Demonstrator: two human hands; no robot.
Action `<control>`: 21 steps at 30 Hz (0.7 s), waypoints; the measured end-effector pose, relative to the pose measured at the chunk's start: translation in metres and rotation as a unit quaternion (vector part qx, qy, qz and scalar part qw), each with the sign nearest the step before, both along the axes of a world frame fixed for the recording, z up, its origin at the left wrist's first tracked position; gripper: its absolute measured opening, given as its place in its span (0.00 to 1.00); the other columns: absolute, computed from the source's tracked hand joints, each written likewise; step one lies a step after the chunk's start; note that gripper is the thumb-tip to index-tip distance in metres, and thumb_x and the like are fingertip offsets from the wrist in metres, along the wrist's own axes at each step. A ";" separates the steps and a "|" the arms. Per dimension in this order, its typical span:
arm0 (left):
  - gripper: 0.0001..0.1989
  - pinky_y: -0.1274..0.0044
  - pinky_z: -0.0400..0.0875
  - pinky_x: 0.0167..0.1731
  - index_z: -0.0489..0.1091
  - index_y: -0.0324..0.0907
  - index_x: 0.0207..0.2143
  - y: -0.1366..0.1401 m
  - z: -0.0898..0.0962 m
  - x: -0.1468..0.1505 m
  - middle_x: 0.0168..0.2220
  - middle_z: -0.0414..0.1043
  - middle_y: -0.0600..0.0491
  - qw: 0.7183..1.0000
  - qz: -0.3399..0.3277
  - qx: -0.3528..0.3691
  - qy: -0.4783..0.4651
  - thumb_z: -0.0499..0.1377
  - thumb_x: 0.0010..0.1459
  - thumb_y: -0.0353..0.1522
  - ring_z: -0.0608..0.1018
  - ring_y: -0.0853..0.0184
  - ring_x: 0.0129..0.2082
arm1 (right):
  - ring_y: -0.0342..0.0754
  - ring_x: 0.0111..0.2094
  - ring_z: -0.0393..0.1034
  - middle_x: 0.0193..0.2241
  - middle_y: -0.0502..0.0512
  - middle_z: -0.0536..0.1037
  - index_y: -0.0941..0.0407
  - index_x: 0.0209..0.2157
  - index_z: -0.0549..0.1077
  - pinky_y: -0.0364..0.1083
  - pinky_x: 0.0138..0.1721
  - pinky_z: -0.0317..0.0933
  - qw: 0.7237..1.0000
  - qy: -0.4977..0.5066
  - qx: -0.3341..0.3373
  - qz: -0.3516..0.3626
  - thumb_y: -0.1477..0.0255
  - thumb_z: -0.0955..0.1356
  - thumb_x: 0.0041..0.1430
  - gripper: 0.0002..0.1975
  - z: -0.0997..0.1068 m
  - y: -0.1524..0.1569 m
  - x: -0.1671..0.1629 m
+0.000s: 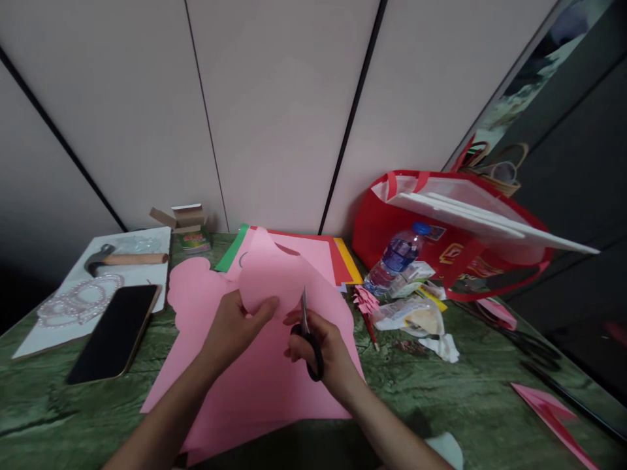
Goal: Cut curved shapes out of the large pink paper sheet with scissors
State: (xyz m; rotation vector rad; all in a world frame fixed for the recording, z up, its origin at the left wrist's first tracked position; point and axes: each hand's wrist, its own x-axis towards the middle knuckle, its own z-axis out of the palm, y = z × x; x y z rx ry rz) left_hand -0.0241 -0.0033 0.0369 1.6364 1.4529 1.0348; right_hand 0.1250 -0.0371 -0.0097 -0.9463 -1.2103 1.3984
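Observation:
My left hand [238, 322] pinches a piece of pink paper [269, 277] with a rounded, curved edge, thumb on its near face. In my right hand [321, 346] is a pair of scissors [314, 356] with black handles, fingers through the loops. Their blades point up and lie against the right edge of the held paper; whether they are parted I cannot tell. Beneath both hands, large pink sheets [255, 398] with scalloped cut edges cover the table.
Left: a smartphone [115, 334], a hammer [132, 259], clear beads [81, 300] and a small open box [192, 228]. Behind lie coloured sheets [350, 258]. Right: a water bottle [396, 258], red bag [377, 222], pink paper flower [365, 299], plastic packets [414, 318] and black-handled scissors [533, 349].

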 end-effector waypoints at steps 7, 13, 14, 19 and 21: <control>0.11 0.78 0.64 0.19 0.70 0.36 0.20 -0.002 0.012 -0.004 0.15 0.70 0.54 0.989 -0.016 -0.055 -0.133 0.59 0.47 0.36 0.70 0.69 0.15 | 0.42 0.23 0.61 0.22 0.45 0.66 0.55 0.44 0.64 0.43 0.26 0.56 0.996 -0.038 0.057 -0.058 0.72 0.69 0.47 0.21 -0.006 0.003 -0.017; 0.11 0.78 0.64 0.24 0.72 0.35 0.23 0.005 0.006 -0.008 0.21 0.73 0.54 0.995 0.019 -0.017 -0.094 0.62 0.45 0.36 0.71 0.67 0.24 | 0.42 0.23 0.61 0.21 0.45 0.66 0.55 0.46 0.62 0.43 0.26 0.57 0.999 -0.016 0.042 -0.017 0.70 0.69 0.48 0.22 -0.005 0.005 -0.022; 0.11 0.78 0.65 0.24 0.72 0.35 0.23 0.007 0.004 -0.009 0.21 0.72 0.54 0.995 0.017 -0.019 -0.096 0.61 0.45 0.36 0.71 0.67 0.24 | 0.42 0.22 0.61 0.20 0.45 0.66 0.56 0.42 0.64 0.44 0.26 0.57 0.999 -0.005 0.031 -0.002 0.69 0.69 0.49 0.18 -0.004 0.006 -0.022; 0.12 0.78 0.65 0.26 0.72 0.35 0.24 0.010 -0.007 -0.010 0.22 0.72 0.54 0.986 -0.018 -0.048 -0.156 0.60 0.47 0.37 0.71 0.68 0.25 | 0.42 0.23 0.63 0.21 0.46 0.67 0.57 0.32 0.68 0.44 0.27 0.59 1.000 0.021 0.014 0.004 0.66 0.70 0.47 0.12 -0.003 0.010 -0.018; 0.12 0.78 0.65 0.25 0.71 0.35 0.24 0.010 -0.010 -0.008 0.22 0.72 0.55 0.985 -0.012 -0.057 -0.160 0.61 0.46 0.37 0.71 0.68 0.23 | 0.42 0.23 0.64 0.21 0.46 0.67 0.57 0.33 0.68 0.44 0.28 0.59 0.999 0.037 -0.001 0.003 0.66 0.70 0.47 0.13 -0.003 0.011 -0.016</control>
